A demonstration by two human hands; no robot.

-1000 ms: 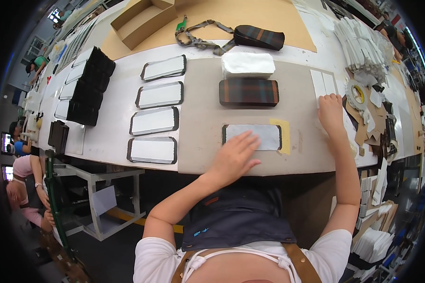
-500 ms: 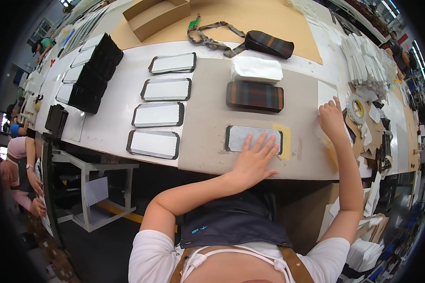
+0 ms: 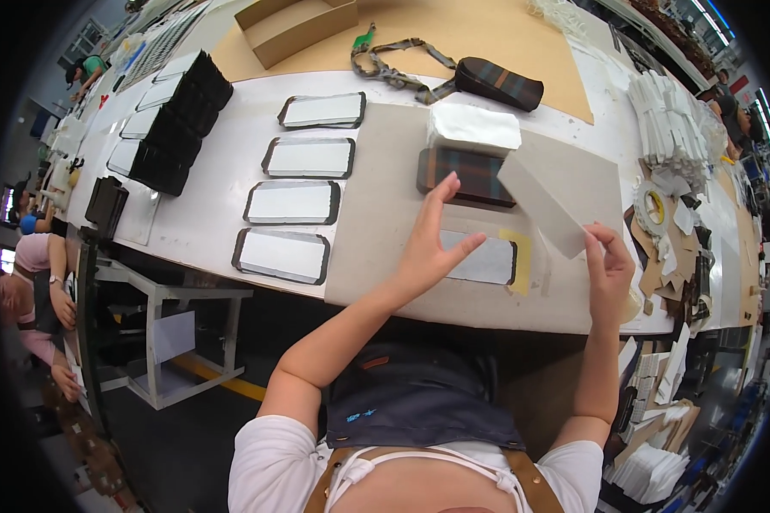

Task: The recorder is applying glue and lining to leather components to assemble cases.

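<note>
Right hand: fingers pinched on the lower corner of a white rectangular sheet, held tilted above the grey mat. Left hand: fingers spread open, holding nothing, resting over the left end of a black-edged white panel lying on the mat beside a yellow strip. Plaid pouch just behind. Four similar panels in a column on the white counter, left of the mat.

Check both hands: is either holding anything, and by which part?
The right hand pinches a white rectangular sheet by its lower right corner. The left hand holds nothing; it hovers over the black-edged panel.
</note>
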